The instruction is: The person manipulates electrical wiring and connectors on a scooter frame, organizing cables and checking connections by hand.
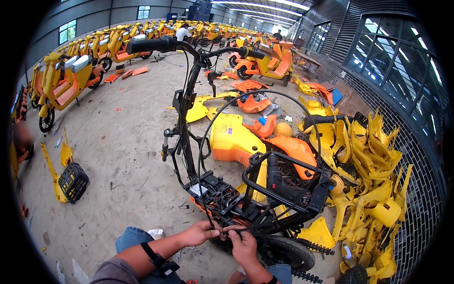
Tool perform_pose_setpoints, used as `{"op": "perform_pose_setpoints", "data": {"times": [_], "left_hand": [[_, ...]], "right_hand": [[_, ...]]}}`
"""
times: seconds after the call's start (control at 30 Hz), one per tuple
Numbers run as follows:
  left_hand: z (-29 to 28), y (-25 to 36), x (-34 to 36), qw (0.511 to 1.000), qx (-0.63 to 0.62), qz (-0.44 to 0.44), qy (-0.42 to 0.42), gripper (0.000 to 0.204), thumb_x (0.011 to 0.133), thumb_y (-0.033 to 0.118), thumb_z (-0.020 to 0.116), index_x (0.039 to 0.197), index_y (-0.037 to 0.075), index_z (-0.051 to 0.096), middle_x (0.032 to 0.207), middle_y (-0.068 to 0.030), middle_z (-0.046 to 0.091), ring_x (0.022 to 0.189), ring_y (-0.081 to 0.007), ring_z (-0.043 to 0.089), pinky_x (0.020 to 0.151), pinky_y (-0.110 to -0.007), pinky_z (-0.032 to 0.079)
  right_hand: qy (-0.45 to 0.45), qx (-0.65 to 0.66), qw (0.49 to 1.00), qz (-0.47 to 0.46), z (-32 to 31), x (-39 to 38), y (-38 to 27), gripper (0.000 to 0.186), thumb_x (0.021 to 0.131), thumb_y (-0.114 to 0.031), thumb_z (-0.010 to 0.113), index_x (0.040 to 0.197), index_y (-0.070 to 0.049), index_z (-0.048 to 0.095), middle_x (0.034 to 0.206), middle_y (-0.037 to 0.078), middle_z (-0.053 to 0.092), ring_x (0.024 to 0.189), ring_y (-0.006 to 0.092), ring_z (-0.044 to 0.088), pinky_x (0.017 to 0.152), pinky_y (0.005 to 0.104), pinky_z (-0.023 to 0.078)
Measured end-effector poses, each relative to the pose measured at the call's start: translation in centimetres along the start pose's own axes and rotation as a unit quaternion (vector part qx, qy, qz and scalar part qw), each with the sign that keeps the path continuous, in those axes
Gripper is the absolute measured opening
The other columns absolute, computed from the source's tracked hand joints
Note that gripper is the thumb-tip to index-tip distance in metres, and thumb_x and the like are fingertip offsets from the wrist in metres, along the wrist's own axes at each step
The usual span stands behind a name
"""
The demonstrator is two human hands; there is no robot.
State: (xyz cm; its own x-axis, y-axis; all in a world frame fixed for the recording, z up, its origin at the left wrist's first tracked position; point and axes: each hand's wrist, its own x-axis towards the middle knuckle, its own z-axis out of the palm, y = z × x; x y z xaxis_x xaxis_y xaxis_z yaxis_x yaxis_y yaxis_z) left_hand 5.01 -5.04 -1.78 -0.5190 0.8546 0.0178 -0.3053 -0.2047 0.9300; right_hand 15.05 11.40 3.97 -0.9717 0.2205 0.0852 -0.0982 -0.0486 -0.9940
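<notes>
I sit or crouch close to a stripped black scooter frame (pixel 183 125), whose bodywork is off. My left hand (pixel 204 233) pinches a thin black cable (pixel 265 91) low beside the frame. My right hand (pixel 243 245) is closed on the cable just to the right, fingertips nearly meeting the left's. A long loop of this cable arches up over the frame. Exposed black electrical parts (pixel 215 189) sit just above my hands. A black cordless drill (pixel 283 184) rests within the rear rack (pixel 293 161). The rear wheel (pixel 289 253) is below right.
A heap of broken yellow panels (pixel 366 189) lies along the brick wall at right. Yellow and orange covers (pixel 231 135) lie beyond the frame. A black basket (pixel 73 182) is on the floor at left. Rows of yellow scooters (pixel 71 78) and another person (pixel 183 32) are farther back.
</notes>
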Motion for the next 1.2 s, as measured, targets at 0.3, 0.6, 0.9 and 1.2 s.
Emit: {"op": "perform_pose_setpoints", "data": {"times": [0.3,0.6,0.9,1.2], "left_hand": [[0.0,-0.1,0.0,1.0,0.014,-0.012,-0.008,0.014,0.101,0.012,0.05,0.101,0.001,0.059,0.101,-0.0083,0.068,0.1,-0.0168,0.062,0.092,-0.032,0.046],[-0.7,-1.4,-0.2,0.997,0.063,-0.047,-0.007,0.02,0.101,0.015,0.052,0.107,-0.002,0.06,0.102,-0.0096,0.068,0.101,-0.0184,0.063,0.092,-0.032,0.046],[-0.2,-1.6,-0.1,0.999,0.037,-0.022,-0.003,0.017,0.101,0.018,0.051,0.1,0.003,0.059,0.1,-0.0057,0.067,0.095,-0.0141,0.059,0.087,-0.03,0.045],[-0.2,-2.3,0.6,0.999,0.043,-0.016,0.002,0.017,0.101,0.018,0.052,0.101,0.003,0.059,0.1,-0.0054,0.067,0.095,-0.0139,0.059,0.088,-0.03,0.045]], "right_hand": [[0.041,-0.043,0.998,-0.004,-0.2,-0.2,-1.1,0.015,0.099,-0.01,0.055,0.104,0.003,0.061,0.102,0.012,0.067,0.091,0.0181,0.066,0.076,0.0294,0.054],[0.045,0.003,0.998,0.049,0.0,-0.7,-1.5,0.014,0.098,-0.012,0.057,0.101,0.002,0.061,0.099,0.012,0.067,0.088,0.0182,0.067,0.072,0.0291,0.057],[0.044,-0.039,0.997,0.051,0.3,-0.8,-1.6,0.012,0.098,-0.009,0.055,0.104,0.001,0.059,0.099,0.01,0.067,0.088,0.0174,0.069,0.061,0.0248,0.057],[0.042,-0.036,0.998,0.016,-0.2,-0.7,0.0,0.013,0.098,-0.009,0.055,0.106,0.0,0.058,0.101,0.01,0.067,0.088,0.0169,0.068,0.057,0.0246,0.056]]}}
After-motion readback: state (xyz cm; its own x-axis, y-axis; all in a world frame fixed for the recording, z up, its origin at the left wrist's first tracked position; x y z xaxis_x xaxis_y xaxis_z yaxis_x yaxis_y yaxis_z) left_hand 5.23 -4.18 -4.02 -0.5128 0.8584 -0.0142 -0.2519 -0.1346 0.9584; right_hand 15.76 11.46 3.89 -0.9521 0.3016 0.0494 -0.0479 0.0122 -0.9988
